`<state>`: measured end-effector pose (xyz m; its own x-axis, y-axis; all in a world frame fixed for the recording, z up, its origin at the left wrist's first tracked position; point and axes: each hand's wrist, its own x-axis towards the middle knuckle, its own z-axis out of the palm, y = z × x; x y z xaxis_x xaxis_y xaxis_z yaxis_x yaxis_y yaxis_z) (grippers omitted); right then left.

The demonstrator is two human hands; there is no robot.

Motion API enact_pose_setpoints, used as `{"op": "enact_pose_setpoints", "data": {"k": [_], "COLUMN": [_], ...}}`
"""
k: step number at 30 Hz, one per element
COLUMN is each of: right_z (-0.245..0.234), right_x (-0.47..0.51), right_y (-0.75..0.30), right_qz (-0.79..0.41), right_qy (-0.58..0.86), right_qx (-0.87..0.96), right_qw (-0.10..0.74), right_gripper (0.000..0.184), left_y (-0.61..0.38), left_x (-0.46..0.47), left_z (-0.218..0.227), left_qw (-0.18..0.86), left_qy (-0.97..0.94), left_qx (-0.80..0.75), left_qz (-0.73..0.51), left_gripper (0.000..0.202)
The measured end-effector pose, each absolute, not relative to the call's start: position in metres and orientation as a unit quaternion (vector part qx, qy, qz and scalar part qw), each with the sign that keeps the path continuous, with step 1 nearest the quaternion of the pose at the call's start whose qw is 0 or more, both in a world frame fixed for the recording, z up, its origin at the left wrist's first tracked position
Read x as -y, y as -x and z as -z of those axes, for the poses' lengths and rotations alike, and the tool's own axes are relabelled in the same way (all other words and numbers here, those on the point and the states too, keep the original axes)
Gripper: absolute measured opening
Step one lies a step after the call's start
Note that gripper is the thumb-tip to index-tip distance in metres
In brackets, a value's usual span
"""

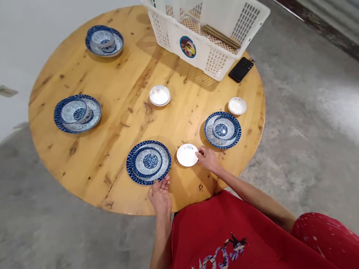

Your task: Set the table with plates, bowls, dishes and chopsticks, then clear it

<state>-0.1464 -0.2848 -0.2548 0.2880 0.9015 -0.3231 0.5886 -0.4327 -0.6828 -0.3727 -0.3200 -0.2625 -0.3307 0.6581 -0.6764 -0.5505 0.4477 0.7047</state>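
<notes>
A blue-rimmed plate (132,175) lies near the table's front edge, with a matching patterned bowl (150,161) set on it. My left hand (161,196) has its fingers at the plate's near rim, thumb on top and fingertips curled beside it. To the right, my right hand (208,159) pinches the right edge of a small white dish (187,155). The dish sits just right of the plate, apart from it. Further right is another blue-rimmed plate (209,137) holding a bowl (223,128), with a small white bowl (237,106) behind it.
Stacked small white bowls (160,95) stand mid-table. On the left are two more blue plates (58,118) (117,52) with bowls. A white plastic basket (167,41) containing chopsticks (222,37) stands at the back right, beside a black phone (241,69). The round wooden table (114,135) has a curved edge.
</notes>
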Motion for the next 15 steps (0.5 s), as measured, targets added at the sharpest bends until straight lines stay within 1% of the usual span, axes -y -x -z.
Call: {"op": "enact_pose_setpoints", "data": {"k": [5,15], "right_z": [0.256,0.255], "right_x": [0.286,0.287], "right_y": [0.147,0.147], "right_qz": [-0.353,-0.374], "right_qy": [0.772,0.768], "right_qx": [0.477,0.465], "right_qw": [0.227,0.232], "right_gripper": [0.013,0.015], "left_y": [0.38,0.388], "left_x": [0.317,0.317], "left_z": [0.259,0.255], "left_qw": [0.576,0.593], "left_qy": [-0.065,-0.062], "left_qx": [-0.633,-0.628], "left_qz": [-0.513,-0.499], "left_gripper": [0.024,0.03]}}
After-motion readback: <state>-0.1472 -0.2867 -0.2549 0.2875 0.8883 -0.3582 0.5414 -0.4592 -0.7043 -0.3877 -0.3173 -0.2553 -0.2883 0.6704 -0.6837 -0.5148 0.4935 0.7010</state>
